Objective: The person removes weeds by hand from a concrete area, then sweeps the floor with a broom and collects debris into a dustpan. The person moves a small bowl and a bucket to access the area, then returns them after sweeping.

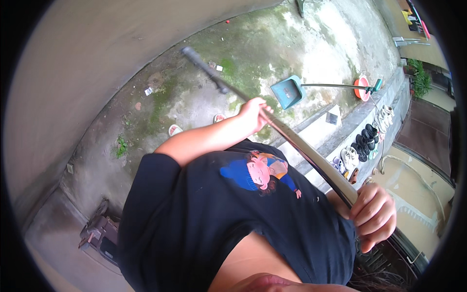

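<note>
A long metal pole (pixel 310 151) slants across my front, from lower right to upper left. My left hand (pixel 255 114) grips it around the middle, and my right hand (pixel 374 215) is wrapped about its near end. At the far end is a narrow dark grey head (pixel 202 67), blurred, over the mossy concrete ground; whether it is a broom or a squeegee I cannot tell. Right of my left hand, a teal long-handled dustpan (pixel 288 92) lies on the ground with a little debris in it. Its green grip (pixel 378 85) is beside an orange-red basin (pixel 362 89).
A plain wall (pixel 84 54) borders the left side. Scraps of paper (pixel 148 91) and a small weed (pixel 121 146) dot the ground. To the right, several pairs of shoes (pixel 365 140) line a raised concrete ledge (pixel 386 93). A dark machine (pixel 102 233) stands at lower left.
</note>
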{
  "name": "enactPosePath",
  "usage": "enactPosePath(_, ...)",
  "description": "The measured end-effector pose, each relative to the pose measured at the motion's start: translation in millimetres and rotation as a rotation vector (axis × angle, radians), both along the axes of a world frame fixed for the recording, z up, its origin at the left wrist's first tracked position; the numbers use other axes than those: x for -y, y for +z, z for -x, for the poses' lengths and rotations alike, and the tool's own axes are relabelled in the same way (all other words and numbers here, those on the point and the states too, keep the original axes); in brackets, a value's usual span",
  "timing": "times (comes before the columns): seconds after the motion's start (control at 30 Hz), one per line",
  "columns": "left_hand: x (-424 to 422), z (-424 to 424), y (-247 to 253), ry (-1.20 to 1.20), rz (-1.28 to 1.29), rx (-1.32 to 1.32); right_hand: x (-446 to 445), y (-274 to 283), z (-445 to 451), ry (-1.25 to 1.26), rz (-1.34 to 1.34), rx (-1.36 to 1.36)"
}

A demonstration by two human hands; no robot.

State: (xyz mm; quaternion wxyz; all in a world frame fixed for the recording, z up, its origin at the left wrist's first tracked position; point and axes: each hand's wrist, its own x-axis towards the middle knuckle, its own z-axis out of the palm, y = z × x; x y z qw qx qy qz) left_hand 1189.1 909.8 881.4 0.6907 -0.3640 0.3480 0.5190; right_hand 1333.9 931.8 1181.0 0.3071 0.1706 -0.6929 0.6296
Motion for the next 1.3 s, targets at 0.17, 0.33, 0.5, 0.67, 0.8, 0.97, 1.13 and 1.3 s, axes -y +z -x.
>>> enactPosePath(0.17, -79.3, -53.7, -61.1, -0.144, -0.166, -0.023, 4.8, -42.6, 5.6, -0.310, -0.166, 0.122)
enactPosePath(0.33, -112.6, -42.5, -155.6, -0.165, -0.197, -0.072, -16.0, -131.1, 48.4, -0.371, -0.230, 0.236)
enactPosePath(0.5, -57.0, -17.0, -156.0, -0.124, -0.132, -0.056, 1.8, -114.9, 66.7, -0.238, -0.111, 0.269)
enactPosePath(0.67, 28.4, 54.1, -132.5, 0.040, -0.044, -0.122, 13.3, -103.1, 102.3, 0.030, -0.012, 0.145)
enactPosePath(0.8, 88.9, 102.4, -124.2, 0.105, 0.051, -0.179, 38.4, -94.0, 136.5, 0.103, 0.060, 0.102)
enactPosePath(0.97, 140.3, 147.0, -116.0, 0.150, 0.135, -0.192, 64.3, -90.6, 156.3, 0.028, 0.210, 0.024)
enactPosePath(1.13, 111.7, 124.8, -47.6, 0.101, 0.226, -0.189, 51.3, -71.6, 109.3, -0.019, 0.226, 0.054)
enactPosePath(1.3, 32.6, 65.4, -66.7, -0.033, 0.103, -0.152, 18.5, -46.2, 58.9, -0.065, 0.074, 0.070)
